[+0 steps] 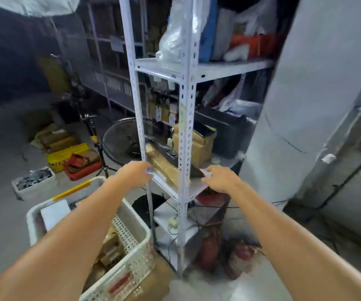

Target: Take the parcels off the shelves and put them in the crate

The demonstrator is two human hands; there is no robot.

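Note:
A white metal shelf rack (186,118) stands in front of me. On its middle shelf lie brown cardboard parcels (164,165) with a long black parcel (166,152) on top, and taller brown boxes (201,146) behind. My left hand (135,173) is at the left end of the brown parcels, fingers curled at the rack's left post. My right hand (220,178) touches the near corner of a dark parcel at the shelf's front edge. Whether either hand grips is blurred. The white perforated crate (131,242) sits at lower left with several parcels inside.
A floor fan (123,141) stands behind the rack. Yellow and red bins (73,159) and a white tub (33,181) sit on the floor at left. A large white roll (305,94) stands at right. Red bags and cables (218,246) lie under the rack.

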